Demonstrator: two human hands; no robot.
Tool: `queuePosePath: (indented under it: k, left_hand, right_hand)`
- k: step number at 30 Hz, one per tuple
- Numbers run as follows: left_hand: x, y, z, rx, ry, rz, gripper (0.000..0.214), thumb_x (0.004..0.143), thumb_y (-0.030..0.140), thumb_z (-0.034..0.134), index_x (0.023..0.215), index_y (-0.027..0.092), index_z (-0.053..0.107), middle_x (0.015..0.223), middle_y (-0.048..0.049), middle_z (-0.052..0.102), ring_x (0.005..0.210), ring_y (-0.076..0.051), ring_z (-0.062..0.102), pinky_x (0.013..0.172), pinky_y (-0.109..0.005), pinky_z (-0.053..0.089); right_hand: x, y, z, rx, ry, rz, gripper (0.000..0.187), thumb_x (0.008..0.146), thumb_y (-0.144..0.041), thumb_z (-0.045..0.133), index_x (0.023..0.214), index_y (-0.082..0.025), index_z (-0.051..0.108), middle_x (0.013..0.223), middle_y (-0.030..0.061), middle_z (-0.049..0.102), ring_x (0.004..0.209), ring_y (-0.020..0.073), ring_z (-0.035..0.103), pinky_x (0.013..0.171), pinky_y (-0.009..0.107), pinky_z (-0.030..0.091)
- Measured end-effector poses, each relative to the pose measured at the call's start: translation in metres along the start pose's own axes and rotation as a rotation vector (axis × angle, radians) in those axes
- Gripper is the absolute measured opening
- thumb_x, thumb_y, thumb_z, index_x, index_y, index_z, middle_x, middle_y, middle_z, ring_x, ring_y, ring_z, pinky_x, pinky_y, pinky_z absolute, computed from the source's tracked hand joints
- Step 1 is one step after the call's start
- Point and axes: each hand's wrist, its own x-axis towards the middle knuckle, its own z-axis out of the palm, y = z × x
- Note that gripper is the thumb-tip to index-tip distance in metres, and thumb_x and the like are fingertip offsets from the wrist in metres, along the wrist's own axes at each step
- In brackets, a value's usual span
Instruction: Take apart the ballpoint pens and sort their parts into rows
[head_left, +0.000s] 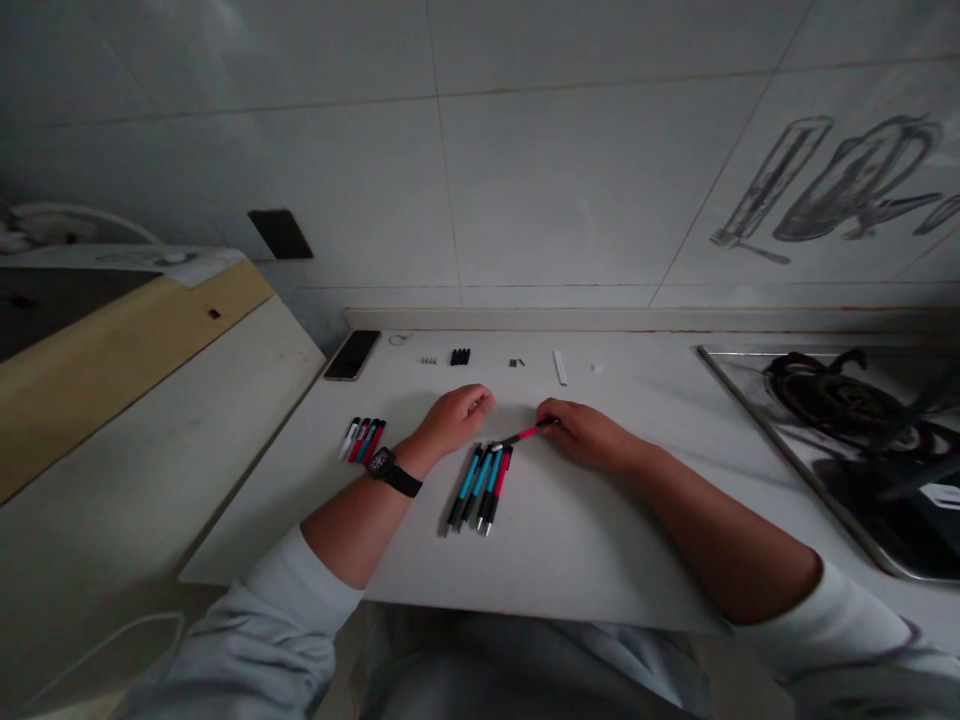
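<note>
My right hand (585, 432) is closed on the end of a pink-and-black pen (528, 433), whose tip points left over the counter. Across from it, my left hand (454, 418) has its fingers curled together; whether anything is in them is hidden. Between and below the hands lies a row of pens, several blue-and-black (469, 485) and a pink-and-black one (501, 478) at its right end. Several coloured barrel pieces with black ends (363, 440) rest beside my left wrist.
Along the back of the counter (600, 540) are a phone (352, 356), small springs (428, 361), black sleeves (460, 357), tiny dark pieces (516, 363), a white strip (560, 367) and small pale bits (596, 368). A gas stove (840, 410) stands right, a white cabinet-like block (187, 420) left.
</note>
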Motion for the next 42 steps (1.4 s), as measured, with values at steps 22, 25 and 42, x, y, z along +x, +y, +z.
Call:
queuePosePath:
  k: [22,25,42]
  left_hand:
    - [0.004,0.010,-0.001,0.175,0.029,0.077,0.014,0.097,0.030,0.065,0.103,0.022,0.075,0.102,-0.0032,0.077,0.099,-0.021,0.069,0.093,-0.033,0.051]
    - [0.005,0.011,-0.002,0.155,0.002,0.069,0.017,0.100,0.028,0.061,0.106,0.023,0.076,0.106,-0.0032,0.078,0.101,-0.020,0.070,0.094,-0.032,0.051]
    - [0.004,0.005,0.009,0.116,0.037,0.061,0.010,0.094,0.027,0.068,0.101,0.022,0.074,0.099,-0.0027,0.077,0.094,-0.020,0.069,0.087,-0.032,0.051]
  right_hand:
    - [0.022,0.007,0.023,0.150,0.231,0.195,0.030,0.099,-0.036,0.053,0.105,-0.020,0.077,0.095,0.0071,0.076,0.086,0.0196,0.068,0.081,0.030,0.048]
    - [0.023,0.006,0.024,0.144,0.262,0.211,0.030,0.098,-0.036,0.053,0.105,-0.020,0.077,0.097,0.0074,0.077,0.088,0.0203,0.069,0.082,0.030,0.049]
    - [0.020,0.003,0.027,0.018,0.290,0.102,0.018,0.097,-0.030,0.061,0.107,-0.018,0.069,0.095,0.0080,0.072,0.082,0.0191,0.063,0.074,0.029,0.046]
